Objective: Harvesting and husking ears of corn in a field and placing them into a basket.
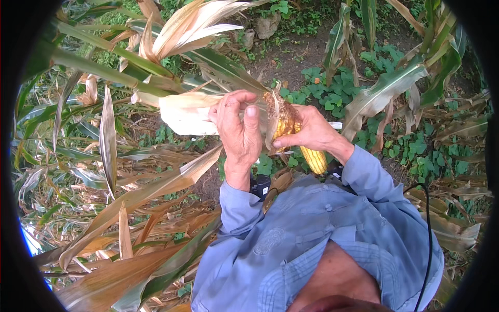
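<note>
Two yellow ears of corn are at my right hand (314, 126). Its thumb presses on the upper ear (284, 126), which has brown dried silk and a strip of dry husk (273, 117) along its left side. The second ear (315, 159) is bare and hangs below the palm, partly hidden by the hand. Just left of the upper ear is my left hand (239, 130), thumb raised and fingers bent. Pale peeled husk (187, 113) on a stalk (156, 87) runs behind these fingers; whether they grip it is hidden.
Corn stalks and drying leaves (156, 191) crowd the left side. More corn leaves (384, 91) hang at the right. Low green vines (339, 91) cover dark soil, with a stone (268, 25) at the top. A black cable (428, 234) runs beside my right shoulder.
</note>
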Demonstrator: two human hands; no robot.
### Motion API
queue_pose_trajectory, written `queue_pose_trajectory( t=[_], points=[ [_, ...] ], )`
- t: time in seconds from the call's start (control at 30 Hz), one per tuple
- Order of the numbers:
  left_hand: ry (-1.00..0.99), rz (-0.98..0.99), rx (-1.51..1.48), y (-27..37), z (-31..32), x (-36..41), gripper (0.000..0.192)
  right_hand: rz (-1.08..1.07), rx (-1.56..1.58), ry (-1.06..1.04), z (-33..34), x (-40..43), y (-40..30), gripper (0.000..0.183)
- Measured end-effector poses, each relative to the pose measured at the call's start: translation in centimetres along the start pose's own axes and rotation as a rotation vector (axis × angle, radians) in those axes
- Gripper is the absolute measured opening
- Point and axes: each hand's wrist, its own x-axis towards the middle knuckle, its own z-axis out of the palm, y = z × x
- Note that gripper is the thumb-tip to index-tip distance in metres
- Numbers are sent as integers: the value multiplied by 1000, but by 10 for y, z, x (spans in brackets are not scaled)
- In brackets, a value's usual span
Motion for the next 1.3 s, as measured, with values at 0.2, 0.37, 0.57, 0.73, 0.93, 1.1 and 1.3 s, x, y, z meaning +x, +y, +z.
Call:
queue_pose_trajectory(
  t=[0.2, 0.37, 0.57, 0.73, 0.93, 1.1, 1.3],
  points=[
    [-419, -212, -400, 7, 89, 0, 47, 81, -22, 139, -46, -35, 26, 48],
    [-545, -227, -672, -3, 160, -11, 39, 323, 38, 318, -73, -76, 18, 42],
    [-561, -264, -915, 9, 226, -32, 33, 301, 134, 684, -77, -126, 38, 32],
    [-682, -107, -977, 20, 257, -53, 17, 380, 158, 1012, -49, -159, 38, 32],
    [-921, 17, -967, 40, 265, -89, 22, 328, 233, 1399, 1, -208, 40, 29],
    [-1084, 58, -780, -3, 287, -137, 27, 56, 423, 1790, 40, -273, 18, 40],
    [-1365, 162, -263, -115, 306, -184, 27, -125, 365, 2030, 86, -352, 19, 49]
  ],
)
